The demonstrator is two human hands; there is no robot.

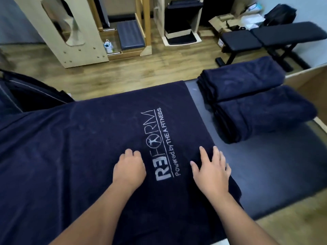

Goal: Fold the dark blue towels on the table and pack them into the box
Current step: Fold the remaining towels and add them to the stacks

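**Two hands flat on a spread towel, ready for the next fold**

Bare forearms reach in from the bottom of the view, both hands resting on a dark blue towel (88, 147) spread across the tabletop (274, 170). The left hand (130, 167) lies palm down with its fingers curled under loosely at the tips, just left of the white printed logo (157, 147). The right hand (211, 170) lies flatter, fingers straight and slightly spread, pressing the cloth right beside the towel's right edge. Neither grip has hold of anything; both only press on the fabric.

The towel's long axis runs left to right across the view, and its left part drapes on beyond the frame. The logo runs away from the person, between the two hands. The right edge, under the right hand, is the nearest free edge, so that hand seems better placed to lift it and carry it leftward over the rest. The left hand looks placed to pin the cloth at the fold line.

Two stacks of folded towels (247, 103) sit on the far right of the tabletop, touching each other and well apart from the hands. Just beyond them, at the right border, stands the cardboard box (311, 82), only partly visible.

Wooden furniture (58, 32) and a black bench (265, 39) stand on the floor beyond.
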